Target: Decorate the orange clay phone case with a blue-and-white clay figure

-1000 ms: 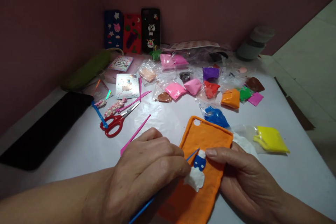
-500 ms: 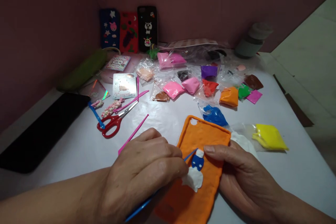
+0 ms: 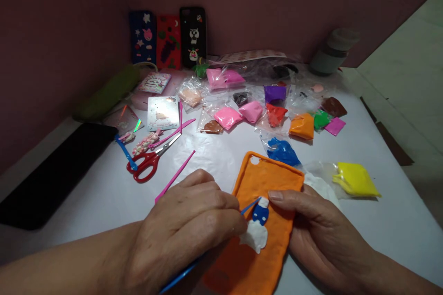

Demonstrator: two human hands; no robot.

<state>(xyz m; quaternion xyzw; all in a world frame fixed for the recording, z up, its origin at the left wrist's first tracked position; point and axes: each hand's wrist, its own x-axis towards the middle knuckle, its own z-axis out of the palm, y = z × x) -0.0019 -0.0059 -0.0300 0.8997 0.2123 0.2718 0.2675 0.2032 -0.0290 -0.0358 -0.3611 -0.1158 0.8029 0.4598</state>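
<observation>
A: What has the left hand (image 3: 194, 226) got?
B: A thin blue tool (image 3: 249, 206). The fingers are curled tightly around it, low in the middle of the frame. One end pokes out past the fingers, the other shows below the hand at the bottom edge.

A: Where is the tip?
B: At the left edge of a small white piece (image 3: 263, 202) that tops a blue oval (image 3: 260, 215). Whether it presses in, I can't tell.

A: And the right hand (image 3: 321, 226)?
B: Lower right, gripping the orange case (image 3: 277, 173) by its right edge. The thumb lies along the front, its tip just beside the white piece; the other fingers go behind, mostly hidden.

A: So the case itself is where?
B: Lower centre, a little to the right, held at a slant. A ragged white patch (image 3: 256, 236) sits on it, directly under the blue oval.

A: Anything close by?
B: A pink stick (image 3: 175, 177) just beyond the left knuckles, and a blue packet (image 3: 282, 152) behind the case's top edge.
</observation>
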